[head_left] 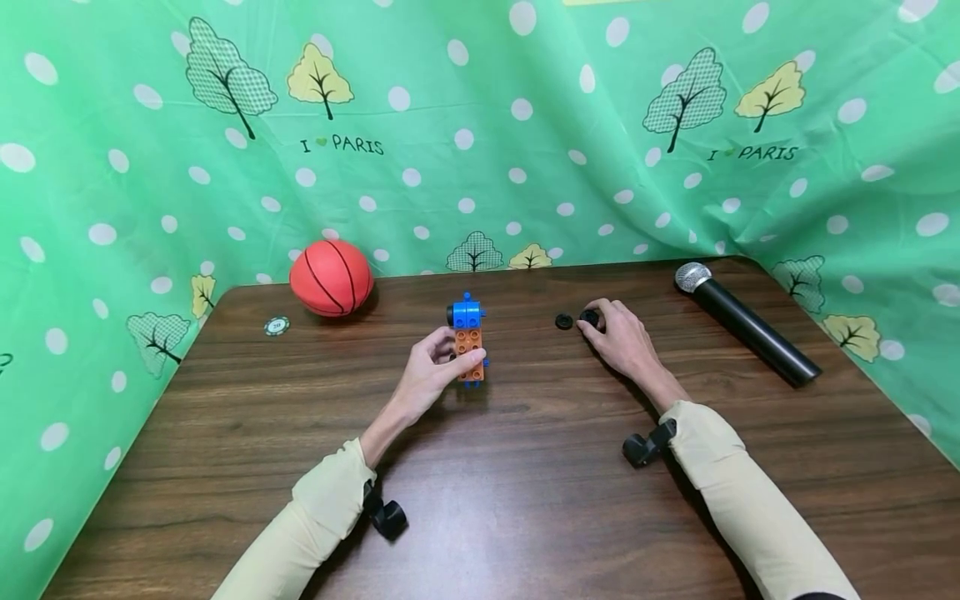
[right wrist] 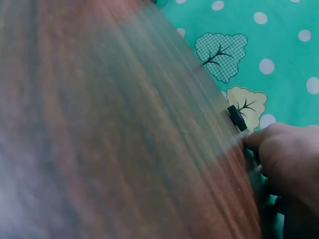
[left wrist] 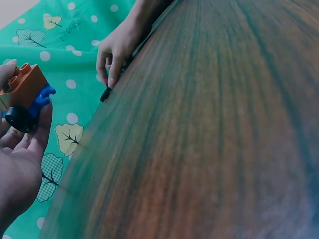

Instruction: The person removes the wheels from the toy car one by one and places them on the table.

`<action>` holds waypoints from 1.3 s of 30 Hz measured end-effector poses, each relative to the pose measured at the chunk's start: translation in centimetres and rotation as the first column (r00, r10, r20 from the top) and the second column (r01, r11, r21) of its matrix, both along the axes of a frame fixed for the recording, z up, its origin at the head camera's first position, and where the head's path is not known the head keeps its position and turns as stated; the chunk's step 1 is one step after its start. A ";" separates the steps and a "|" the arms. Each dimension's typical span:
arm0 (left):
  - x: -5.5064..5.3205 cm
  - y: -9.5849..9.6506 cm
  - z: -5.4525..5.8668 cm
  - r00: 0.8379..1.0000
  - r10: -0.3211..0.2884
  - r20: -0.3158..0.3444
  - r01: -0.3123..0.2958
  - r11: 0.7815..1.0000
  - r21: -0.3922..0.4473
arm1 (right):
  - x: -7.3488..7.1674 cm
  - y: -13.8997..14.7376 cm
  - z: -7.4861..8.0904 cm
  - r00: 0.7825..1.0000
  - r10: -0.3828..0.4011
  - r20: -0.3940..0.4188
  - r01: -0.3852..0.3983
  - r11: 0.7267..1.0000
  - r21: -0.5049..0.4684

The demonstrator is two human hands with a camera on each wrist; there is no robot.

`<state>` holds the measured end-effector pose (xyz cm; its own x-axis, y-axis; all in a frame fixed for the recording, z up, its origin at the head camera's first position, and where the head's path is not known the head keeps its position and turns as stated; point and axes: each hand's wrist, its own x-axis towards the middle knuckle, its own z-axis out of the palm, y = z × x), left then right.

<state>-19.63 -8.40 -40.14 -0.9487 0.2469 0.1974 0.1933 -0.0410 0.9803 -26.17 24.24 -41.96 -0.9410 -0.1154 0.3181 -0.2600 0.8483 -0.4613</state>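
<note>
My left hand (head_left: pixel 429 379) holds a toy block vehicle (head_left: pixel 467 315) above the table, thumb across its orange studded base and fingers behind. Its front end is blue, and one black wheel (left wrist: pixel 20 118) shows on its side in the left wrist view. Over to the right, my right hand (head_left: pixel 622 340) pinches a small black wheel (head_left: pixel 589 317) between thumb and fingers, close over the tabletop. Just left of those fingertips a second loose wheel (head_left: pixel 564 321) lies on the wood; the right wrist view shows a black wheel (right wrist: pixel 237 118) beside the hand.
A red ball (head_left: pixel 332 278) sits at the back left of the brown table (head_left: pixel 510 500), with a poker chip (head_left: pixel 277 326) beside it. At the right lies a black microphone (head_left: pixel 750 325). A green dotted cloth (head_left: pixel 480 167) hangs behind the table's far edge.
</note>
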 end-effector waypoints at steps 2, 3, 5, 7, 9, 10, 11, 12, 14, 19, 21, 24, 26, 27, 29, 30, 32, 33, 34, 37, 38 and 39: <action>0.0 0.0 0.0 1.000 0.001 0.001 -0.001 1.000 0.003 | 0.0 0.0 0.0 1.000 0.007 0.028 -0.007 1.000 -0.009; 0.0 0.0 0.0 1.000 0.000 0.002 0.000 1.000 0.005 | -0.1 0.0 0.1 0.999 0.011 0.042 -0.011 1.000 -0.015; 0.0 0.0 0.0 1.000 -0.001 0.003 0.001 1.000 0.004 | -0.1 0.0 0.1 0.998 0.024 0.064 -0.022 0.999 -0.028; 0.0 0.1 0.0 1.000 -0.003 0.000 0.003 1.000 0.001 | -0.1 0.1 0.1 0.996 0.040 0.076 -0.037 0.998 -0.041; 0.1 0.1 0.0 1.000 -0.004 -0.003 0.004 1.000 -0.007 | 0.0 0.1 0.2 0.996 0.045 0.077 -0.042 0.998 -0.046; 0.1 0.1 0.0 1.000 -0.005 -0.005 0.005 1.000 -0.010 | 0.0 0.1 0.2 0.996 0.048 0.075 -0.044 0.998 -0.048; 0.1 0.1 0.0 1.000 -0.007 -0.007 0.007 1.000 -0.011 | 0.1 0.1 0.2 0.996 0.050 0.074 -0.047 0.997 -0.053; 0.1 0.1 0.0 1.000 -0.007 -0.007 0.007 1.000 -0.013 | 0.2 0.1 0.2 0.996 0.052 0.074 -0.048 0.997 -0.059; 0.1 0.1 0.0 1.000 -0.006 -0.007 0.006 1.000 -0.017 | 0.3 0.1 0.3 0.996 0.055 0.073 -0.050 0.996 -0.073; 0.1 0.0 0.0 1.000 -0.011 -0.007 0.011 1.000 -0.010 | 0.4 0.2 0.3 0.998 0.059 0.038 -0.053 0.990 -0.133; 0.1 0.0 0.0 1.000 -0.018 -0.004 0.018 1.000 -0.007 | 0.4 0.1 0.4 0.998 0.054 0.024 -0.049 0.987 -0.154; 0.1 0.0 0.2 0.999 -0.032 0.002 0.032 0.999 -0.012 | 0.6 0.1 0.4 0.999 0.040 0.016 -0.036 0.984 -0.173; 0.1 0.0 0.2 0.999 -0.041 0.001 0.041 0.999 -0.027 | 0.9 -0.1 0.6 0.999 0.036 0.005 -0.035 0.983 -0.183; 0.1 0.1 0.2 0.999 -0.047 -0.001 0.047 0.998 -0.034 | 1.1 -0.3 0.7 0.999 0.041 -0.010 -0.042 0.981 -0.189; 0.1 0.1 0.3 0.998 -0.064 -0.007 0.063 0.997 -0.054 | 1.5 -0.9 1.1 0.997 0.065 -0.052 -0.074 0.977 -0.200; 0.1 0.2 0.4 0.998 -0.070 -0.010 0.069 0.995 -0.068 | 1.8 -1.2 1.3 0.994 0.079 -0.077 -0.094 0.974 -0.206; 0.2 0.2 0.4 0.996 -0.084 -0.011 0.083 0.992 -0.093 | 2.3 -2.1 1.7 0.985 0.116 -0.129 -0.142 0.965 -0.218; 0.2 0.2 0.5 0.995 -0.095 -0.010 0.093 0.990 -0.102 | 2.6 -2.6 1.9 0.979 0.136 -0.153 -0.168 0.960 -0.223; 0.2 0.2 0.5 0.994 -0.106 -0.009 0.105 0.988 -0.114 | 3.0 -3.1 2.1 0.973 0.161 -0.167 -0.197 0.953 -0.229; 0.3 0.3 0.5 0.989 -0.146 0.003 0.145 0.981 -0.133 | 4.1 -4.5 2.7 0.953 0.242 -0.184 -0.281 0.933 -0.226; 0.3 0.3 0.5 0.987 -0.161 0.006 0.160 0.977 -0.140 | 4.5 -5.0 2.9 0.945 0.274 -0.180 -0.310 0.925 -0.221; 0.3 0.3 0.5 0.984 -0.177 0.010 0.177 0.973 -0.145 | 5.0 -5.4 3.1 0.936 0.306 -0.171 -0.339 0.914 -0.221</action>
